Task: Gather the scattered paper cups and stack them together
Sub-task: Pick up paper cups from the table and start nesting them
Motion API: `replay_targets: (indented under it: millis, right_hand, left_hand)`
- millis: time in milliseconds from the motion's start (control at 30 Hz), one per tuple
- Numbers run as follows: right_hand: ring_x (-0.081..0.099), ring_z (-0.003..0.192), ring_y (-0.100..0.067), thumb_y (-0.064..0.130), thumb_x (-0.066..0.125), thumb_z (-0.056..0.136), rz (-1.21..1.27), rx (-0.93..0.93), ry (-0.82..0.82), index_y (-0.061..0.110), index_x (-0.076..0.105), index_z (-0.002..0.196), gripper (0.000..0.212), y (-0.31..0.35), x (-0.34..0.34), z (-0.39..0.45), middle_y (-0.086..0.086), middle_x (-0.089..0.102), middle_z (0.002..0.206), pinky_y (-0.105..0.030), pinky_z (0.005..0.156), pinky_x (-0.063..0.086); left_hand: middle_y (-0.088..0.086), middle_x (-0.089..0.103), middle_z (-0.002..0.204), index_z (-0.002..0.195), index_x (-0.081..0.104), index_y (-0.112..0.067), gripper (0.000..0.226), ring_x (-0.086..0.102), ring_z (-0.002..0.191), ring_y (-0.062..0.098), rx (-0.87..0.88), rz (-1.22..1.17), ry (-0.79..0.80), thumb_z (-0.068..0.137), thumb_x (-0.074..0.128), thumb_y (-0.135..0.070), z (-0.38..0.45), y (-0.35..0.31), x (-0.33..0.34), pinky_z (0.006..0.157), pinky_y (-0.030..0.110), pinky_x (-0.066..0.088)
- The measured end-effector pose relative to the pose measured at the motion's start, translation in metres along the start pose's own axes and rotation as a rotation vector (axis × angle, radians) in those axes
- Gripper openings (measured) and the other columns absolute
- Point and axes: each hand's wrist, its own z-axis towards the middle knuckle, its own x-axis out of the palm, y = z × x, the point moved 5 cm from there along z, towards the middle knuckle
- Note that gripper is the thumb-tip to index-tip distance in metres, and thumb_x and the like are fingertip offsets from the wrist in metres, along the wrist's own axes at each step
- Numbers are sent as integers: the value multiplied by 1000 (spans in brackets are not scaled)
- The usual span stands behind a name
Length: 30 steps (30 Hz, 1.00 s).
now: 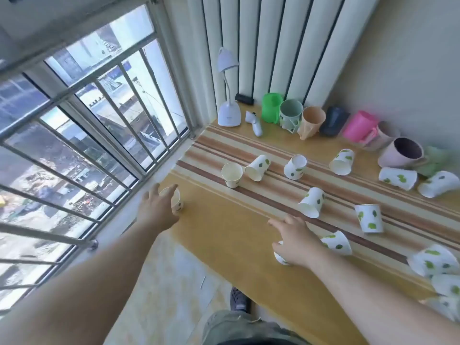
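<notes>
Two hands out over the windowsill bench, each on its own paper cup.

By the window, the left hand (159,207) curls its fingers round an upright cup (177,201); the right hand (295,241) covers a cup (280,257) near the front edge, though whether it grips I cannot tell. The loose cups (312,202) mostly lie tipped beyond and to the right, so the right hand looks nearer them; one upright cup (232,175) stands between.

Bright daylight from window (82,135), edges warped, perhaps blurred
</notes>
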Motion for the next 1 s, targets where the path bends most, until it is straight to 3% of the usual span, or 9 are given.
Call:
replay_targets:
  millis: [133, 267, 333, 467, 567, 700, 833, 1000]
  right_hand:
    - [25, 154, -25, 34, 55, 99, 10, 66, 44, 41, 40, 159, 62, -10, 6, 7, 6, 39, 159, -47, 114, 46]
    - [23, 156, -24, 27, 51, 98, 52, 115, 34, 39, 40, 160, 65, -27, 7, 5, 8, 39, 158, -45, 116, 43]
    - [24, 155, -23, 25, 49, 98, 87, 133, 9, 38, 40, 162, 65, -39, 7, 2, 7, 39, 159, -45, 118, 42]
    - [29, 151, -27, 28, 55, 103, 159, 170, -81, 35, 40, 163, 63, -70, 6, -15, 5, 38, 163, -46, 121, 38]
    - [34, 146, -31, 31, 61, 100, 215, 251, -162, 32, 47, 159, 60, -108, 6, -39, 2, 42, 158, -43, 120, 38]
    - [36, 149, -35, 31, 62, 99, 296, 374, -241, 31, 49, 157, 60, -171, 14, -93, 1, 44, 159, -43, 120, 38]
    - [31, 152, -33, 33, 62, 102, 350, 504, -243, 33, 43, 162, 63, -227, 33, -154, 2, 40, 163, -48, 119, 42]
    - [36, 144, -34, 25, 60, 102, 409, 544, -255, 29, 48, 157, 57, -261, 66, -199, -2, 46, 155, -43, 118, 38]
  left_hand:
    - [11, 13, 175, 167, 7, -49, 110, 34, 152, 41, -25, -33, 110, 83, 78, -37, 23, 1, 19, 106, 52, 53]
    - [4, 44, 155, 156, 38, -50, 72, 54, 133, 31, 10, 62, 74, 91, 67, -45, 30, -11, 28, 91, 46, 60]
    - [0, 49, 148, 151, 44, -52, 61, 58, 123, 27, 46, 104, 83, 92, 62, -53, 22, -32, 25, 83, 39, 56]
    - [0, 55, 138, 153, 46, -47, 72, 53, 125, 28, 310, -8, -49, 85, 63, -62, -10, -131, 5, 94, 41, 51]
    - [-3, 58, 129, 149, 53, -46, 73, 53, 121, 24, 621, -118, -130, 81, 64, -70, -58, -229, 0, 90, 41, 56]
    - [0, 55, 135, 157, 44, -43, 81, 50, 127, 25, 942, -104, -5, 83, 69, -66, -122, -329, 38, 101, 40, 52]
    - [-1, 47, 152, 164, 28, -41, 93, 38, 140, 26, 1039, -19, 168, 85, 74, -58, -160, -372, 102, 107, 47, 51]
    - [1, 45, 158, 168, 23, -36, 92, 38, 142, 28, 1097, 68, 259, 91, 74, -44, -192, -389, 162, 112, 40, 43]
